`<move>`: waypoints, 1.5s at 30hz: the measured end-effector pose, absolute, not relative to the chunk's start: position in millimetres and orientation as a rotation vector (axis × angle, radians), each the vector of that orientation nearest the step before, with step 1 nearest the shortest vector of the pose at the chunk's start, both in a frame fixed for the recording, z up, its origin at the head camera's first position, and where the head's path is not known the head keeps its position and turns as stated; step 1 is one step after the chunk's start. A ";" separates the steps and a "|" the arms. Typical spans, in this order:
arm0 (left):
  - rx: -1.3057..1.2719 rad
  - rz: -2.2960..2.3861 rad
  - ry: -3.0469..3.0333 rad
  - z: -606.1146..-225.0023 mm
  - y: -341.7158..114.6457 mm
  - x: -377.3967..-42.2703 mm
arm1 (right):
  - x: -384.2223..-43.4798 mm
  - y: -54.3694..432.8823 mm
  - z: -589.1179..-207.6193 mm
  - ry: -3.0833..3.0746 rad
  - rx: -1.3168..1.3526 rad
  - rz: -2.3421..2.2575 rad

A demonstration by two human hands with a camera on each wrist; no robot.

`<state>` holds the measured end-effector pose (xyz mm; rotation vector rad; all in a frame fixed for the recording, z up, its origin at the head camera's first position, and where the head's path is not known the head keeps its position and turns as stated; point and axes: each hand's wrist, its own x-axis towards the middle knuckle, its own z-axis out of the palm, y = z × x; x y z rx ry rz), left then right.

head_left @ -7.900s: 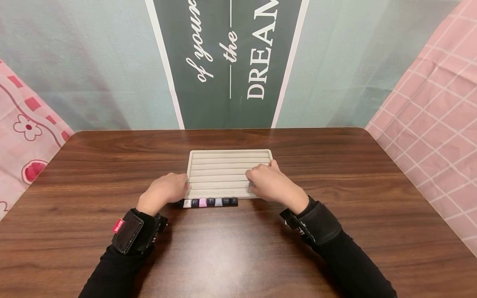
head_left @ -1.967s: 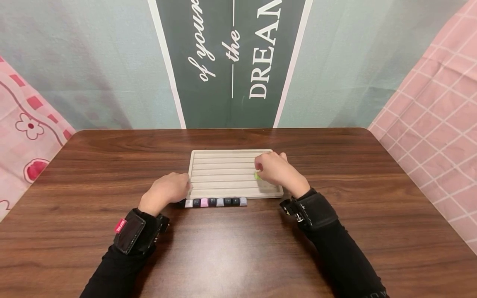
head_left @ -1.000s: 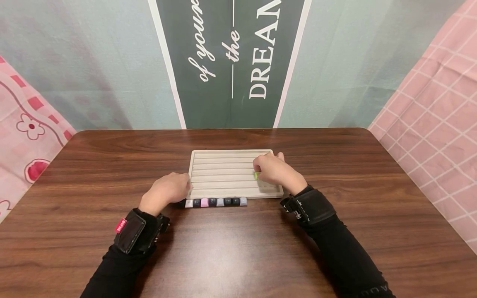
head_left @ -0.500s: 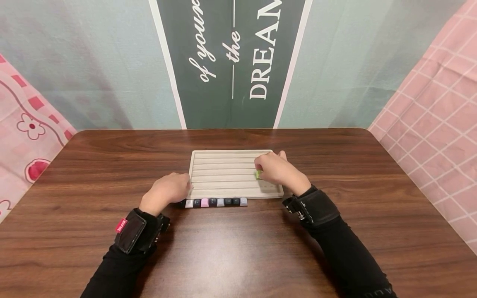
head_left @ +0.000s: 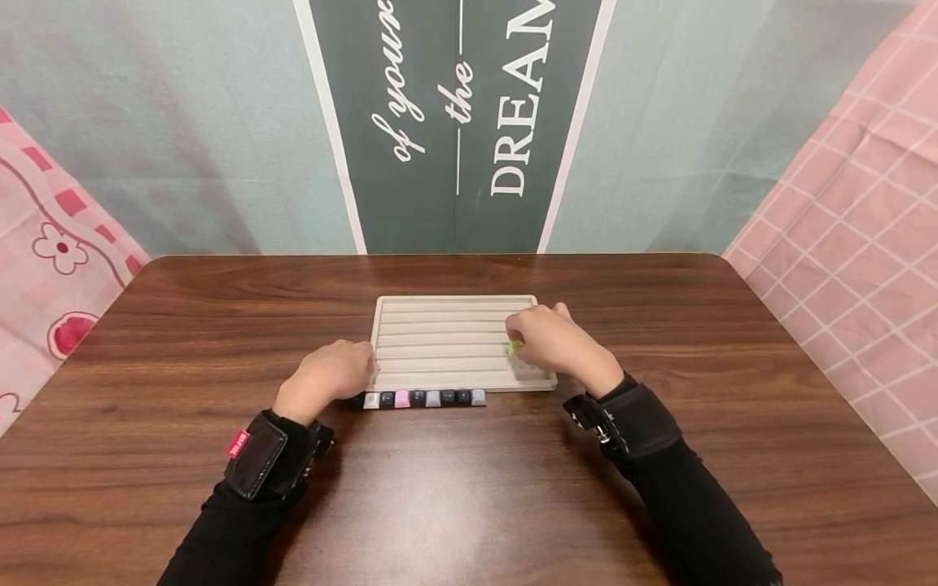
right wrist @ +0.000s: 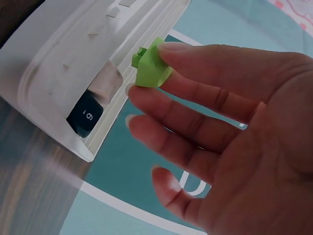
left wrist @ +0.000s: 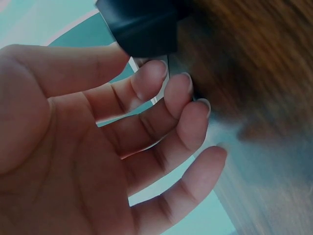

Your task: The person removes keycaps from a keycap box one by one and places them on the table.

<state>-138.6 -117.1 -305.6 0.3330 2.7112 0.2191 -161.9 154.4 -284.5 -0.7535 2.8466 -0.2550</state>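
Note:
My right hand (head_left: pixel 550 338), over the right part of the ridged cream tray (head_left: pixel 440 334), pinches a bright green keycap (right wrist: pixel 152 69) between thumb and forefinger. The other fingers stay loosely bent. In the right wrist view, a dark numbered keycap (right wrist: pixel 86 115) and a pale keycap (right wrist: pixel 106 84) lie side by side in a channel of the tray. My left hand (head_left: pixel 331 376) rests at the tray's front left corner, fingers relaxed and slightly curved. A black keycap-like block (left wrist: pixel 142 29) partly covers its thumb tip, so any contact is unclear.
Along the tray's front edge runs a row of several keycaps, including a pink keycap (head_left: pixel 401 399) and a pale grey keycap (head_left: pixel 478 396) at its right end. The brown wooden table (head_left: pixel 440 488) extends around them, with a printed cloth (head_left: pixel 454 122) hanging behind.
Compared with the oldest frame, the row has gained a pale grey keycap at its right end. Lately my right hand has shifted slightly right with the green keycap. The left hand stays put.

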 end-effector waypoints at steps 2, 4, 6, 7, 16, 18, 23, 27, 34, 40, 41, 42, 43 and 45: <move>0.336 0.217 2.716 -305.7 -117.1 -138.7 | -160.3 155.0 -284.4 2.847 -0.764 -0.251; 0.340 0.217 2.720 -306.0 -117.2 -138.7 | -158.9 155.6 -284.6 2.847 -0.775 -0.251; 0.345 0.218 2.724 -306.2 -117.3 -138.7 | -157.3 156.2 -285.0 2.849 -0.789 -0.244; 0.347 0.218 2.726 -306.3 -117.4 -138.7 | -156.3 156.6 -285.1 2.851 -0.797 -0.241; 0.337 0.221 2.724 -306.4 -117.0 -138.4 | -146.5 157.6 -284.9 2.860 -0.838 -0.242; 0.331 0.223 2.720 -306.3 -117.2 -138.2 | -143.9 156.6 -284.8 2.863 -0.848 -0.235; 0.323 0.226 2.714 -306.2 -117.4 -138.1 | -136.5 152.9 -283.9 2.861 -0.879 -0.214; 0.327 0.218 2.719 -306.5 -117.4 -138.3 | -131.2 149.5 -283.1 2.856 -0.908 -0.181; 0.335 0.217 2.724 -305.3 -116.9 -138.4 | -126.1 145.3 -284.5 2.852 -0.966 -0.162; 0.337 0.212 2.722 -304.8 -116.9 -138.6 | -124.3 143.6 -286.1 2.851 -1.008 -0.146; 0.339 0.211 2.722 -304.8 -117.0 -138.7 | -123.9 143.3 -286.0 2.850 -1.007 -0.143; 0.338 0.212 2.720 -304.9 -117.1 -138.7 | -123.4 143.2 -285.9 2.849 -1.011 -0.134; 0.340 0.212 2.718 -304.8 -117.0 -138.5 | -123.0 142.9 -285.8 2.846 -1.012 -0.130; 0.342 0.215 2.711 -304.3 -116.9 -138.4 | -122.4 142.1 -285.6 2.834 -1.009 -0.128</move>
